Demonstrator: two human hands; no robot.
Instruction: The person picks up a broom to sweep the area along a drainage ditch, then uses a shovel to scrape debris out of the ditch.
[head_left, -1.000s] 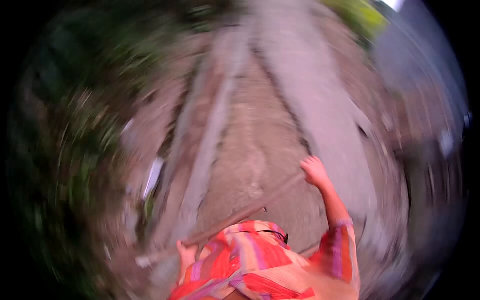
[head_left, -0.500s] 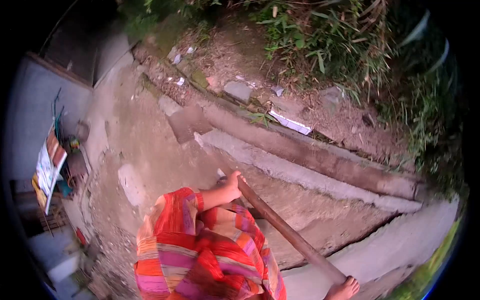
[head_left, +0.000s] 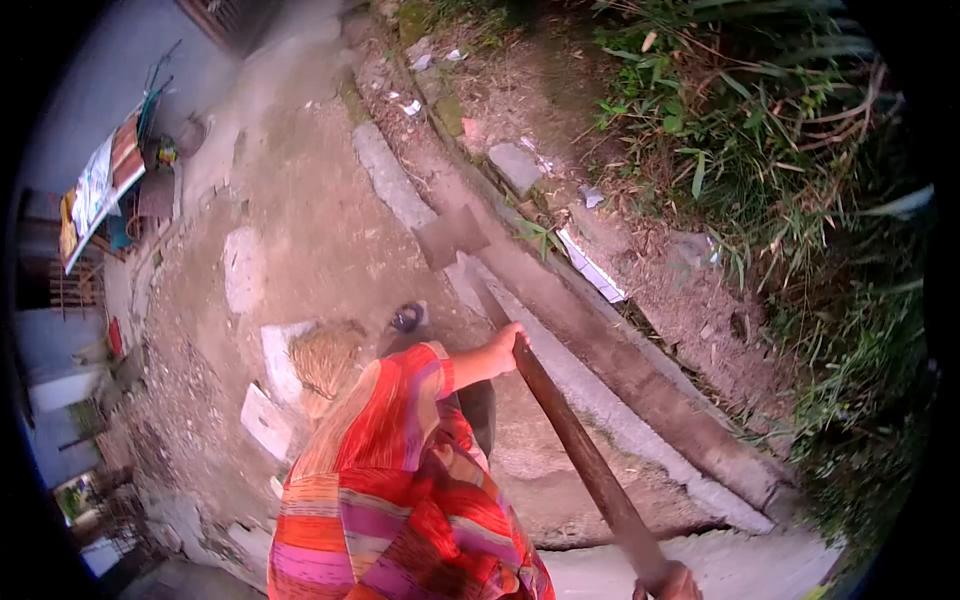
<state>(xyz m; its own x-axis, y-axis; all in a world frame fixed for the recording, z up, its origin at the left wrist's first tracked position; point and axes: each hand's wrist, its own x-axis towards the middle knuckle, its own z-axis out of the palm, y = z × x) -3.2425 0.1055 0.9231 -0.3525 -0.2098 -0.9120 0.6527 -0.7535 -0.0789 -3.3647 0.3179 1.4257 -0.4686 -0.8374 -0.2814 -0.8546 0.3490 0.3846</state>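
Note:
A hoe with a long wooden handle [head_left: 570, 432] slants across the view, its flat, mud-brown blade [head_left: 450, 238] at the far end. The blade overlaps the narrow concrete kerb [head_left: 392, 178] beside the ditch; whether it touches is unclear. My left hand [head_left: 508, 346] is wrapped round the handle at its upper half. At the bottom edge, my right hand [head_left: 680, 583] grips the near end and is partly cut off. My red striped clothing [head_left: 400, 490] fills the lower middle, with a dark shoe or sandal [head_left: 408, 317] just beyond it.
A shallow earth ditch [head_left: 640, 375] runs diagonally, with a white strip [head_left: 592, 268] along its far bank. Dense leafy plants [head_left: 740, 130] stand at right. Flat pale slabs [head_left: 268, 422] and a straw-like bundle [head_left: 326, 360] lie at left, near a covered stand [head_left: 103, 195] by the wall.
My view has turned, shifting the wall and ditch in the picture. The hoe points more steeply up, its blade still over the kerb. The straw-like bundle and dark footwear now show more.

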